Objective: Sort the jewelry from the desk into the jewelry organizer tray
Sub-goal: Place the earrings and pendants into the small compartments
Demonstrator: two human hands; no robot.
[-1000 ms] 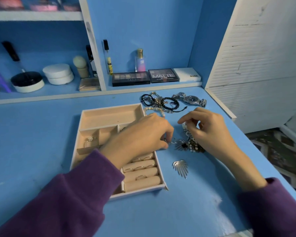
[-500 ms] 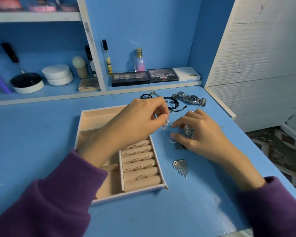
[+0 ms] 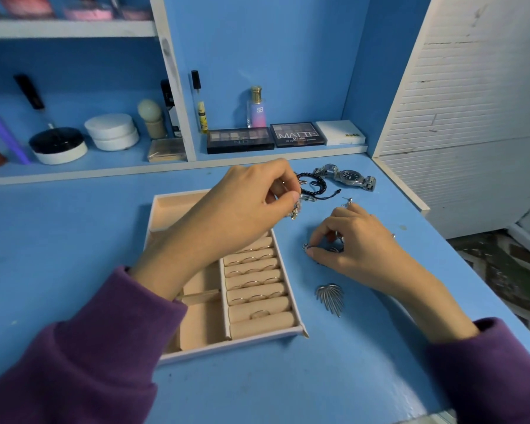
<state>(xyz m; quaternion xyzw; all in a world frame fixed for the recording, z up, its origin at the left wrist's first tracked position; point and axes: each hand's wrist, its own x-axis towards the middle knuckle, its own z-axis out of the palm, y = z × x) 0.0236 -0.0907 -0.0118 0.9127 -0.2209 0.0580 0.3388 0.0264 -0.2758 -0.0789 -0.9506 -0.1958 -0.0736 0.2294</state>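
Observation:
The beige jewelry organizer tray (image 3: pixel 266 337) lies on the blue desk, with several rings seated in its right-hand roll slots (image 3: pixel 254 284). My left hand (image 3: pixel 242 209) hovers over the tray's upper right part and pinches a small sparkly earring (image 3: pixel 296 211) that dangles from its fingers. My right hand (image 3: pixel 352 240) rests on the desk to the right of the tray, its fingertips closed on a small silver piece (image 3: pixel 307 246). A silver leaf-shaped earring (image 3: pixel 330 296) lies below that hand. Black bead bracelets (image 3: pixel 314 185) and a silver watch (image 3: pixel 348 176) lie behind.
A shelf along the back holds makeup palettes (image 3: pixel 240 139), a perfume bottle (image 3: pixel 256 107), a white box (image 3: pixel 340 133) and round jars (image 3: pixel 112 131). A white slatted panel (image 3: pixel 471 102) stands at the right, beyond the desk's right edge.
My left hand rose from the desk beside the tray's right edge with the sparkly earring and now holds it over the tray's upper right. My right hand dropped onto the small pieces.

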